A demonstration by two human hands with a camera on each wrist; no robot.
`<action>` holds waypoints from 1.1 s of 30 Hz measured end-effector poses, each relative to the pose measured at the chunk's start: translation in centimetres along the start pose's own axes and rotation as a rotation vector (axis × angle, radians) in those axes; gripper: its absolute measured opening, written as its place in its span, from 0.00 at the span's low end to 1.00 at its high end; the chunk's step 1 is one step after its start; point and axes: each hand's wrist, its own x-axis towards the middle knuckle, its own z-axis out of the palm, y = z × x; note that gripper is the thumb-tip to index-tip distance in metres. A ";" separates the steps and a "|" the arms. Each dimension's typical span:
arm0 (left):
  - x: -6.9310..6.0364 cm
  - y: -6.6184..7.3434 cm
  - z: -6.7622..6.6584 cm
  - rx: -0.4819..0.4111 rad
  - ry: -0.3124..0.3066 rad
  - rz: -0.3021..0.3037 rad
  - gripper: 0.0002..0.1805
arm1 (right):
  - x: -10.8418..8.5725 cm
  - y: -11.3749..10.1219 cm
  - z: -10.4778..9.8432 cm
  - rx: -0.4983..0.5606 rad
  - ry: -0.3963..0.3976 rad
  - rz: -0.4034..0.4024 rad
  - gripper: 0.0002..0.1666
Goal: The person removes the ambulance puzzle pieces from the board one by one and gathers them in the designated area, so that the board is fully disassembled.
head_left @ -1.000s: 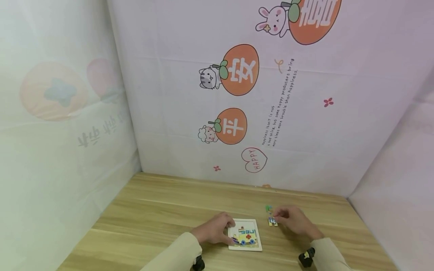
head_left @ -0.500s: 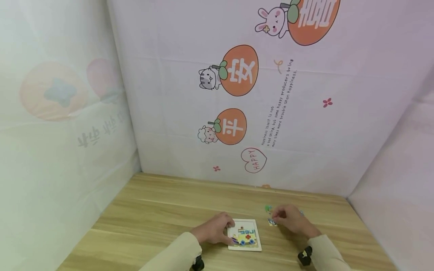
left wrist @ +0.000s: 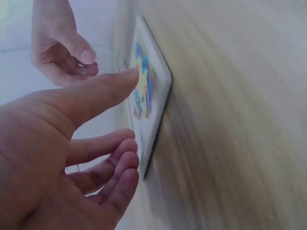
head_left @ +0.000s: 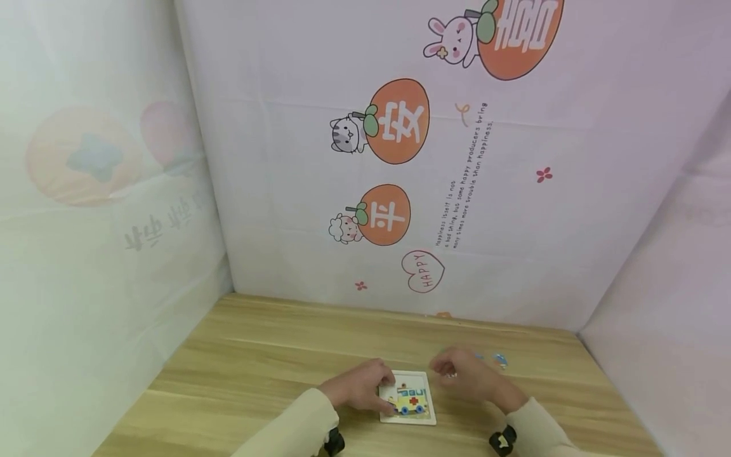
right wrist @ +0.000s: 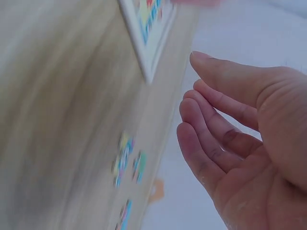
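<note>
A white-framed jigsaw puzzle tray point(head_left: 407, 398) lies on the wooden table, showing a yellow vehicle with a red cross and blue wheels. At its left side is my left hand point(head_left: 360, 386), thumb over the lower-left part and fingertips by the upper-left edge. In the left wrist view its thumb is straight and the other fingers bend loosely. My right hand point(head_left: 471, 376) hovers just right of the tray, fingers loosely bent. In the right wrist view a gap separates thumb and fingers, and no piece shows between them. Loose puzzle pieces point(right wrist: 123, 155) lie on the table below this hand.
Blue puzzle pieces point(head_left: 500, 360) lie beyond the right hand. White printed cloth walls point(head_left: 320, 190) enclose the wooden table point(head_left: 274, 343) at the back and both sides.
My right hand has moved left from the loose pieces toward the tray, uncovering blue pieces behind it. The left hand keeps its place at the tray. The head view has shifted slightly.
</note>
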 end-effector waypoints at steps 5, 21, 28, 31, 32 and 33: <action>0.3 0.4 0.2 -0.002 0.017 -0.005 0.29 | 0.6 -1.8 1.7 0.066 -0.095 -0.013 0.18; 1.2 0.7 2.0 -0.063 0.061 -0.031 0.28 | 0.9 -2.2 4.7 0.107 -0.113 -0.019 0.13; 1.6 0.1 2.4 -0.097 0.062 -0.020 0.28 | 1.3 -2.0 4.7 0.074 -0.122 -0.038 0.14; 1.6 0.1 2.3 -0.106 0.060 -0.020 0.27 | 1.5 -2.1 4.5 0.057 -0.124 -0.055 0.13; 1.6 0.1 2.3 -0.109 0.057 -0.022 0.27 | 1.5 -2.2 4.5 0.056 -0.125 -0.057 0.12; 1.6 0.2 2.2 -0.112 0.056 -0.024 0.27 | 1.6 -2.2 4.5 0.058 -0.125 -0.054 0.12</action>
